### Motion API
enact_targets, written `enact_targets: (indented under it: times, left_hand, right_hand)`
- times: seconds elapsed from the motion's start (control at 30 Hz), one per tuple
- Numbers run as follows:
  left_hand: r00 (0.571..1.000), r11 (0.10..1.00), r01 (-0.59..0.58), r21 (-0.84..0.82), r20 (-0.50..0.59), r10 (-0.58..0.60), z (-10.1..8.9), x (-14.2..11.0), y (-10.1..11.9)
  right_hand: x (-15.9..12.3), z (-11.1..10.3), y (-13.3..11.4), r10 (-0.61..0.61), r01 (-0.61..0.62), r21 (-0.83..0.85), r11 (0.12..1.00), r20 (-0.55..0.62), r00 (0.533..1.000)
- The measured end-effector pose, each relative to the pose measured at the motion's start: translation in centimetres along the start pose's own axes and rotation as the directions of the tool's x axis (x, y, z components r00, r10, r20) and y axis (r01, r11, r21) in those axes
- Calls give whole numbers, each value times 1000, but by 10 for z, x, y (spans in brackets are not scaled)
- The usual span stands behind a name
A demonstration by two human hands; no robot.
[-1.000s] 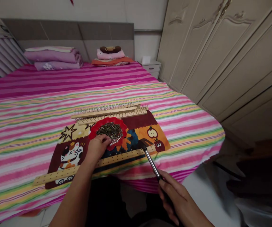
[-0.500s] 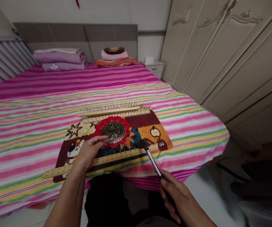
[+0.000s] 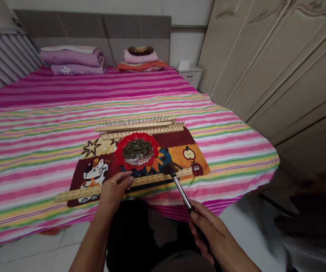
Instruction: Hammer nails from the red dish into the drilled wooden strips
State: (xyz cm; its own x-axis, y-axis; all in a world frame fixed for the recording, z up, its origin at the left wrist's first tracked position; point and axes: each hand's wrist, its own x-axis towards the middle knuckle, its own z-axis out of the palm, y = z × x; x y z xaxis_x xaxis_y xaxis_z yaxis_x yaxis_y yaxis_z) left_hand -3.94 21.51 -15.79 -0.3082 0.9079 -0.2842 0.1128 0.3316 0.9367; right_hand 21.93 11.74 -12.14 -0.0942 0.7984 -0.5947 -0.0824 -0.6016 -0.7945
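My left hand (image 3: 117, 185) is pinched over the near wooden strip (image 3: 148, 179), with a thin nail, mostly hidden, between thumb and fingertips. That strip has rows of small holes, and several nails stand in its right part. Just beyond the hand sits a red scalloped bowl (image 3: 119, 155) holding a heap of loose nails (image 3: 138, 151). My right hand (image 3: 205, 228) is wrapped around the dark grip of a hammer (image 3: 182, 190). The hammer's shaft is shiny metal, and its dark head lies over the strip's right part.
A patterned mat (image 3: 199, 153) lies under the bowl and strip on a striped bedspread (image 3: 236, 143). Behind the bowl are wooden strips (image 3: 140, 126) full of upright nails. Folded bedding (image 3: 72, 62) is stacked by the headboard. Wardrobe doors (image 3: 253, 56) stand at the right.
My left hand has moved from the bowl's edge back toward me and slightly right, to the near strip. My right hand and the hammer hold about the same place. The view has tilted down a little.
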Motion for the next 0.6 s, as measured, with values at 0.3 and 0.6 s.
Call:
enact_targets:
  times: [0.3,0.6]
  left_hand:
    - [992,991,-90,95,-83,98,6,-2,-4]
    - [980,947,-150,285,-87,181,7,-5,-8]
  right_hand:
    - [0,1,-2,5,-5,-23,1000,-4,1000]
    - [-1,2,-3,21,-20,-61,998,22,1000]
